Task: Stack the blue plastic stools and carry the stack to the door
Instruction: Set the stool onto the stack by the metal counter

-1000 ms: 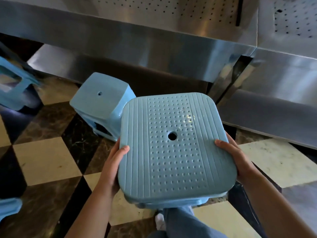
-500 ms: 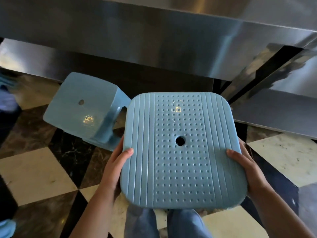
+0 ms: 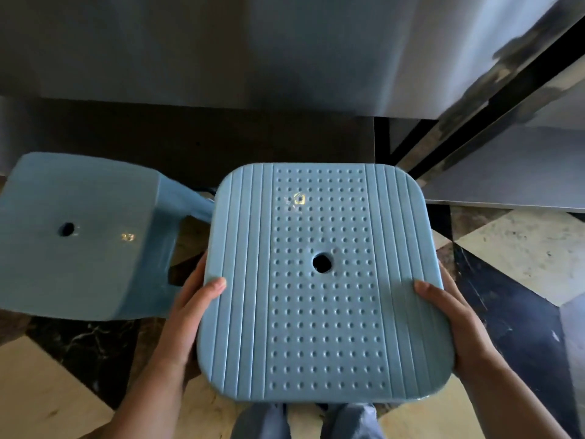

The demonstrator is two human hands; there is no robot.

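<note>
I hold a blue plastic stool (image 3: 323, 312) flat in front of me, its dotted, ribbed seat with a centre hole facing up. My left hand (image 3: 186, 315) grips its left edge, thumb on top. On the opposite edge, my right hand (image 3: 449, 321) grips the same way. A second blue stool (image 3: 79, 239) with a smooth seat stands on the floor just to the left of the held one, its right side close to my left hand. The held stool's legs are hidden under its seat.
A stainless steel counter front (image 3: 221, 58) fills the top of the view, with a dark gap (image 3: 474, 115) and another steel panel (image 3: 522, 166) at the right. The floor is checkered dark and cream marble (image 3: 522, 255). My jeans-clad legs (image 3: 304, 421) show below the stool.
The view has closed in on the counter and tilted down. The second stool now looks larger and further left; the held stool stays in both hands. The stools at the far left have left the view.
</note>
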